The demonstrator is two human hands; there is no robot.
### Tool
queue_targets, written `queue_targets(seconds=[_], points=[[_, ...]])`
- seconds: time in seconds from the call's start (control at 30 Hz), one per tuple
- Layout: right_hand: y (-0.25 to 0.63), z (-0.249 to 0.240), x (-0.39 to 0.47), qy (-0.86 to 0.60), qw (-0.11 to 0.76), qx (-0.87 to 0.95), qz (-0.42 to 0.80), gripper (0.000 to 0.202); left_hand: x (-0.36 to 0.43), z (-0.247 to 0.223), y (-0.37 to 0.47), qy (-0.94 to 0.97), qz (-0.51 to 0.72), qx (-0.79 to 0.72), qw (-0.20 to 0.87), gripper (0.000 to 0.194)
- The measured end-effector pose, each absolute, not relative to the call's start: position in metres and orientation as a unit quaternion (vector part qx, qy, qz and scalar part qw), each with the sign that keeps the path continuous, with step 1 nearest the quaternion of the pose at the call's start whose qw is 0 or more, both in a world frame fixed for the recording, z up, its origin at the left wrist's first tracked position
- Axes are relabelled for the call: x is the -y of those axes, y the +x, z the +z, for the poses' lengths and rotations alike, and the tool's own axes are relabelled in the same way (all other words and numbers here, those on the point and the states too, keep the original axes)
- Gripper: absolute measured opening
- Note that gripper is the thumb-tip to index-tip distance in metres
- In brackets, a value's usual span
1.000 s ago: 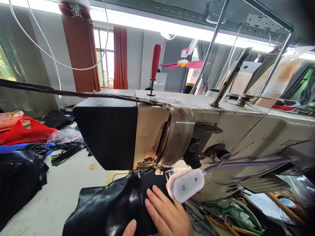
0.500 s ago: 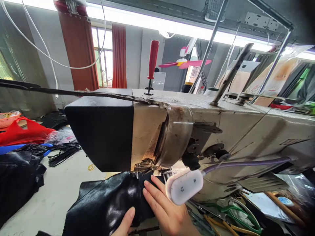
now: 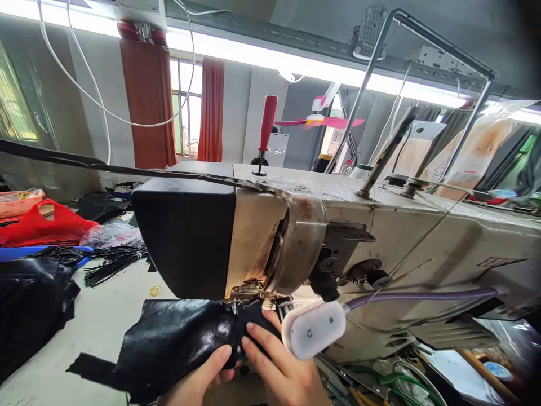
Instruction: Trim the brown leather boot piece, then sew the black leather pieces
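Observation:
A glossy black leather piece [image 3: 177, 332] lies under the needle area of a sewing machine [image 3: 270, 242]. My left hand [image 3: 203, 378] pinches its near edge, thumb on top and fingertips showing below. My right hand [image 3: 285, 366] rests with outstretched fingers on the matte black part just right of the seam, close to the presser foot [image 3: 234, 306]. Partly covering the right hand's far side is a white oval lamp [image 3: 313, 330] on a purple cable. The leather's underside and the left palm are hidden.
Black leather [image 3: 34, 310] is heaped at the left, near a bundle of thin black strips [image 3: 112, 265] and a red plastic bag [image 3: 46, 223]. Green-handled scissors [image 3: 397, 380] lie at lower right. A red-handled screwdriver [image 3: 267, 127] stands upright on the machine.
The leather's near edge has risen and drawn closer to the machine, exposing a narrow black strip at its left. My left hand's fingertips now show beneath the edge. The view has shifted slightly.

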State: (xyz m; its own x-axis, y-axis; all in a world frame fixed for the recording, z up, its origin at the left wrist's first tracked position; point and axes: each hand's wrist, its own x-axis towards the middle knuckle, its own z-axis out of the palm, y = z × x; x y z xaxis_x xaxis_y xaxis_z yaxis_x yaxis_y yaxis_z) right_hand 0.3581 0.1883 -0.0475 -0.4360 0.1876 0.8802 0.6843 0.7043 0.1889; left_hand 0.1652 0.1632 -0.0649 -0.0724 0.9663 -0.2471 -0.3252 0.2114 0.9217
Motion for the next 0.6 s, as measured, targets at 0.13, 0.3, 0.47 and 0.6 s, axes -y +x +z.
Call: queue_targets(seconds=[0.13, 0.3, 0.47, 0.6], points=[[0.353, -0.046, -0.193, -0.285, 0.483, 0.787, -0.255, 0.03, -0.169, -0.053, 0.165, 0.301, 0.537, -0.489, 0.618, 0.037], [0.354, -0.045, -0.2, -0.298, 0.481, 0.786, -0.248, 0.035, -0.177, -0.031, 0.168, 0.29, 0.543, -0.476, 0.628, 0.048], [0.365, -0.03, -0.198, -0.311, 0.418, 0.841, -0.145, 0.037, -0.183, -0.025, 0.166, 0.311, 0.545, -0.497, 0.599, 0.051], [0.368, -0.036, -0.202, -0.348, 0.436, 0.829, -0.027, 0.032, -0.192, -0.025, 0.159, 0.343, 0.493, -0.496, 0.627, 0.049]])
